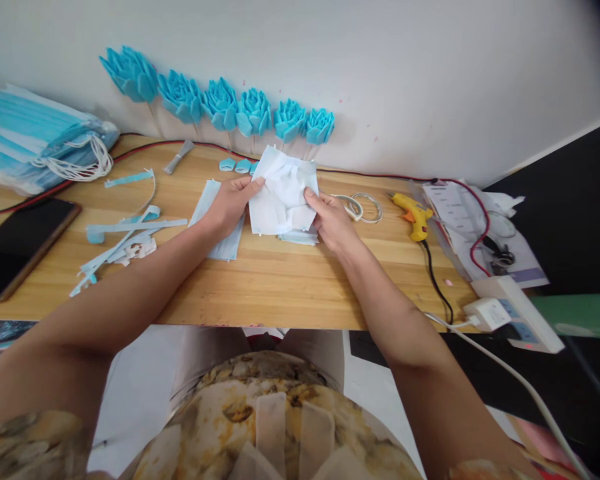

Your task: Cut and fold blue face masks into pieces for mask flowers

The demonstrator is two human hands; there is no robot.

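Both hands hold up an unfolded face mask sheet [284, 197], white on the side facing me, above the middle of the wooden table. My left hand [235, 200] pinches its left edge, thumb on top. At the right edge, my right hand [333, 217] grips it the same way. Beneath my left forearm lies a flat pale blue mask piece [229, 247]. More light blue pieces [300, 237] show under the held sheet. Small folded blue petals [227, 165] sit in a row behind it, partly covered by the sheet.
Blue flowers on sticks [221, 103] lean along the wall. Masks [35, 137] are piled at the left, near a phone [25, 243] and cut strips [125, 243]. Tape rolls [371, 208], a yellow glue gun [414, 215] and a power strip [520, 313] stand rightward.
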